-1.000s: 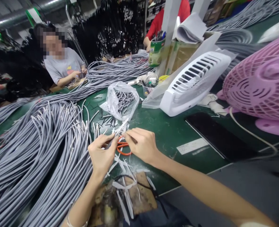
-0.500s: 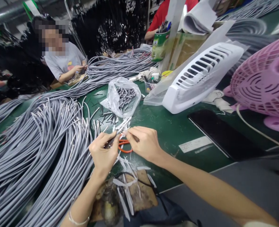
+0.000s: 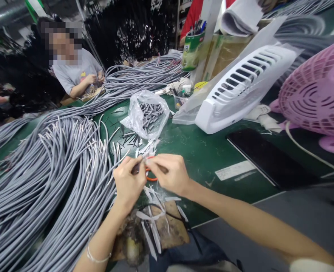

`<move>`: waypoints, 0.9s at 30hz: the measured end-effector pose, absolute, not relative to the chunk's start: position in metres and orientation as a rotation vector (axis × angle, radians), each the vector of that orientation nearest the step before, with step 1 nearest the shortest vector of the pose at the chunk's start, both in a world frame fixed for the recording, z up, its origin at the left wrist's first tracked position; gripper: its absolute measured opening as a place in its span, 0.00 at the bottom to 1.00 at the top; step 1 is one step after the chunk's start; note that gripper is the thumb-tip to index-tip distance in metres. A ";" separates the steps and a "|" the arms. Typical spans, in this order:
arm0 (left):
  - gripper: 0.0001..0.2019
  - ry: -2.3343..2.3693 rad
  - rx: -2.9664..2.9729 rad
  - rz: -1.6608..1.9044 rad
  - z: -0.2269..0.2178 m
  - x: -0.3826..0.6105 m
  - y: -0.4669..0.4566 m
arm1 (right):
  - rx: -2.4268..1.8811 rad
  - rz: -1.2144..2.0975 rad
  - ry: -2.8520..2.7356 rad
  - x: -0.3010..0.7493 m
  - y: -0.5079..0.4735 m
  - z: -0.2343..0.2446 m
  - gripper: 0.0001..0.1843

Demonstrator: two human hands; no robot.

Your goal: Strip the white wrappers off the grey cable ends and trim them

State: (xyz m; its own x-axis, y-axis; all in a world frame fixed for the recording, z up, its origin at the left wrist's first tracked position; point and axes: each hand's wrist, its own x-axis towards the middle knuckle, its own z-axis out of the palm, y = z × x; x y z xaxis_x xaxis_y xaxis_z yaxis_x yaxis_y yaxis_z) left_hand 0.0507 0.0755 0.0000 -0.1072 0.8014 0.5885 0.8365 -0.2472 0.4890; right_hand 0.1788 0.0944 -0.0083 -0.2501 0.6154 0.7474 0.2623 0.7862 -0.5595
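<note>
My left hand (image 3: 129,183) and my right hand (image 3: 169,173) meet over the green table (image 3: 209,155), fingertips pinched together around a thin grey cable end (image 3: 118,160) from the big grey cable bundle (image 3: 48,177) at my left. A small dark piece sits between the fingers; I cannot make out what it is. Orange-handled scissors (image 3: 149,175) lie under the hands. White strips (image 3: 152,196) litter the table just below them. A clear bag of small dark tubes (image 3: 147,113) lies just beyond.
A white fan (image 3: 240,88) and a pink fan (image 3: 317,94) stand at the right, with a black flat slab (image 3: 263,155) in front. A green pen cup (image 3: 192,51) stands behind. Across the table a person in grey (image 3: 73,73) handles cables; another in red (image 3: 192,15) sits further back.
Both hands have drawn closer together and slightly nearer to me, now covering most of the orange scissors. The view tilted a little; the cables and bag lie as before.
</note>
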 end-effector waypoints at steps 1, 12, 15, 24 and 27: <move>0.06 -2.012 -2.063 -1.313 0.000 0.048 0.079 | -0.528 0.299 -1.829 0.178 0.091 -0.007 0.20; 0.16 -2.323 -2.078 -1.722 0.020 0.041 0.071 | -0.980 0.091 -1.819 0.190 0.108 -0.004 0.16; 0.15 -2.288 -2.091 -1.683 0.021 0.044 0.068 | -0.975 0.083 -1.830 0.189 0.107 -0.005 0.17; 0.12 -2.205 -2.078 -1.781 0.014 0.046 0.067 | -0.964 0.690 -1.564 0.185 0.106 -0.003 0.10; 0.12 -2.083 -2.140 -1.657 0.009 0.049 0.067 | -0.949 0.857 -1.489 0.184 0.108 -0.003 0.10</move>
State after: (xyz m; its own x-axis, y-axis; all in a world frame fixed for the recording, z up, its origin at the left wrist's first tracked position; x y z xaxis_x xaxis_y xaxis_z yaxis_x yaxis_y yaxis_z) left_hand 0.0491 0.0670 0.0090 -0.1923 0.8813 0.4317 0.6191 -0.2324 0.7501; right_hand 0.1838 0.1079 -0.0034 -0.0592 0.9103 0.4097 0.1035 0.4138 -0.9045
